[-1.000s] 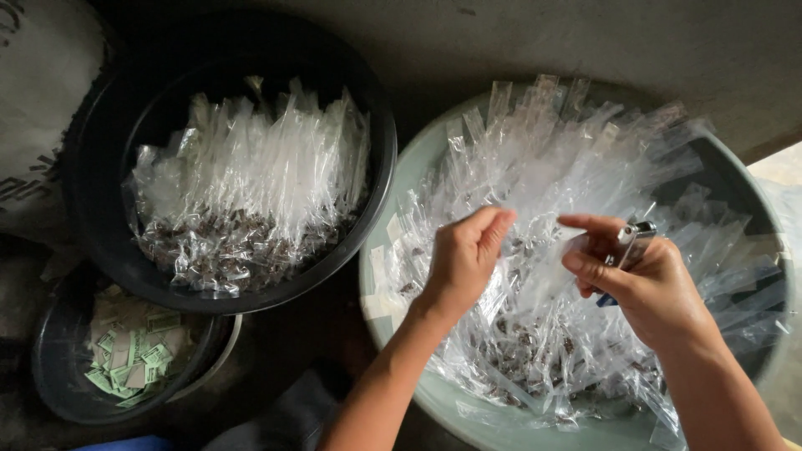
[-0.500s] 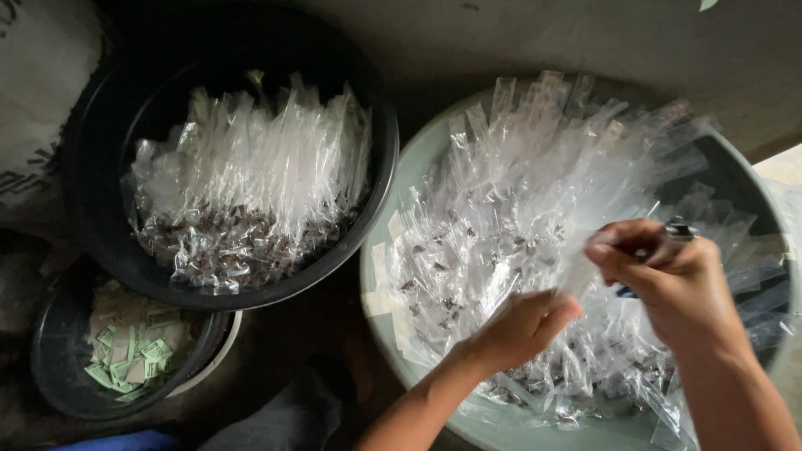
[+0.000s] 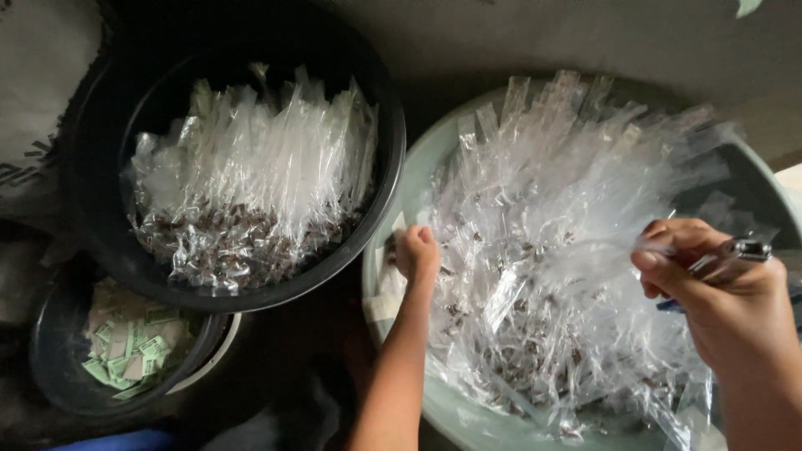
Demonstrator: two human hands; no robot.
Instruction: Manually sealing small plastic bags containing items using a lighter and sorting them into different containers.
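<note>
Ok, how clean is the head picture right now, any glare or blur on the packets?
Head view: the clear packets in the pale basin throw white glare, and their upper ends smear with motion blur; the right hand is soft too, the left hand sharper. The black tub and the floor around it sit in deep shadow.

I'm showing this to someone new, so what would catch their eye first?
The heap of clear, narrow plastic packets filling the pale green basin on the right, where the left hand reaches in. The right hand grips a small metal tool. Upper left, a black round tub holds similar packets.
</note>
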